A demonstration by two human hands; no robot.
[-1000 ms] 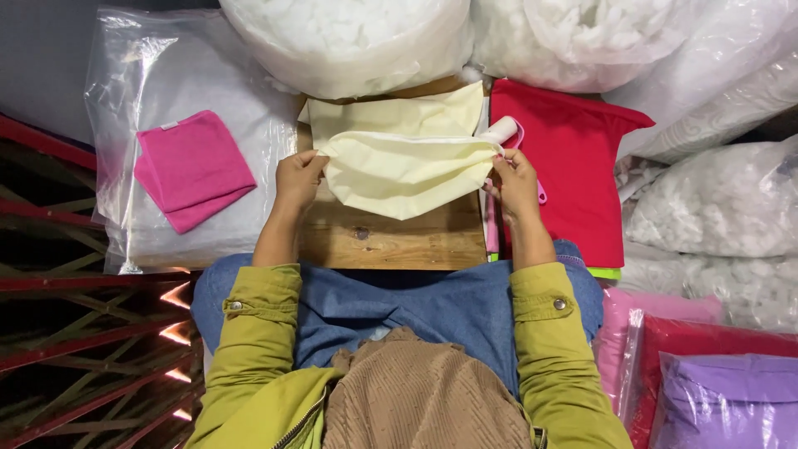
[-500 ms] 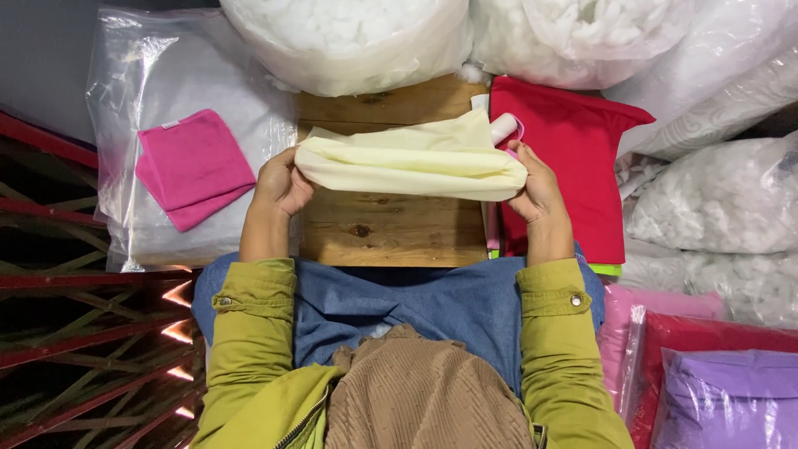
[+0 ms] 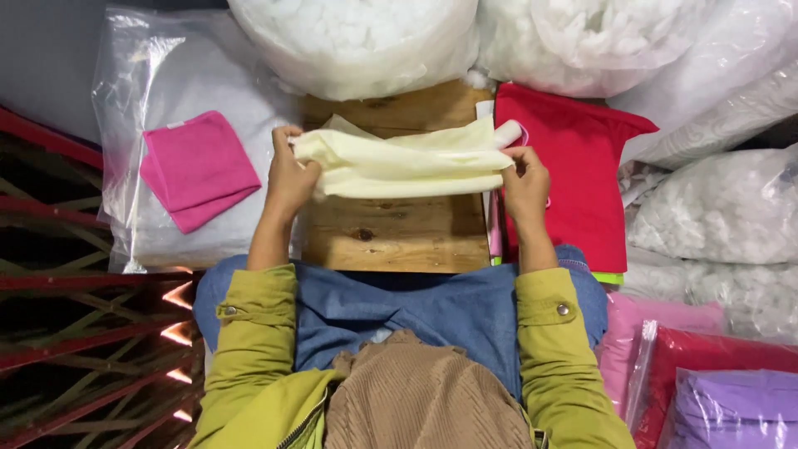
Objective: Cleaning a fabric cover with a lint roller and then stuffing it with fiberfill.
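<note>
Both hands are closed on one cream-yellow fabric cover (image 3: pixel 407 162): the left hand (image 3: pixel 291 175) pinches its left end with fingers curled over the top edge and the thumb underneath, and the right hand (image 3: pixel 525 181) grips its right end, fingers wrapped round the gathered cloth. The cover is stretched between them as a long, folded band, held just above the wooden board (image 3: pixel 395 237) that lies across the person's lap, with its far edge peeling up into a loose flap.

Judging from how the cloth is bunched lengthwise, the step in hand looks like folding or turning the cover. The next move would call for both hands to keep even tension, so the band does not twist, and for the edges to be matched before the cloth is laid flat on the board.

A small white tuft (image 3: pixel 507 133) shows at the right end, just beyond the right fingers; whether it is stuffing or a label I cannot tell.

To the left, a folded pink cloth (image 3: pixel 198 166) rests on a clear plastic bag (image 3: pixel 125 100). To the right of the board lies a red fabric piece (image 3: pixel 573 175). On the far side stand bags of white fibre filling (image 3: pixel 357 41).
</note>
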